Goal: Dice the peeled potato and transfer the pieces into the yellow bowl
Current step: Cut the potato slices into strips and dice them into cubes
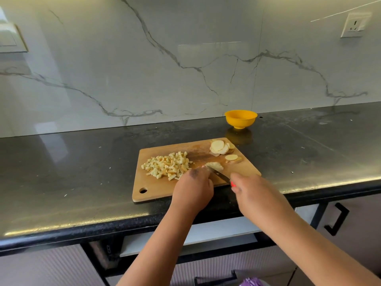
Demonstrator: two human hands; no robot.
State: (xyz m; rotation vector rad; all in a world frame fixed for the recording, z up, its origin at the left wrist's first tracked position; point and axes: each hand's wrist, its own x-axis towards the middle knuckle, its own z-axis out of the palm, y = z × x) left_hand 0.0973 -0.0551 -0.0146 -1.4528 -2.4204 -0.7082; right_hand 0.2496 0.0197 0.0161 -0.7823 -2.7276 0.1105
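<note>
A wooden cutting board [156, 193] lies on the black counter. A heap of diced potato [167, 165] covers its left half, and round potato slices [219, 147] are stacked at its far right corner, with a few more slices [232, 157] nearer. My left hand [193, 186] holds a small stack of potato strips [215, 166] with its fingertips. My right hand [249, 188] grips a knife with a red handle [233, 184]; its blade [219, 174] lies against the strips. The yellow bowl [240, 119] stands behind the board near the wall; its inside is hidden.
The black counter [82, 172] runs left and right of the board, backed by a marble wall. A wall socket [355, 25] is at the upper right. Below the counter edge are drawers and a cabinet with a black handle [337, 219].
</note>
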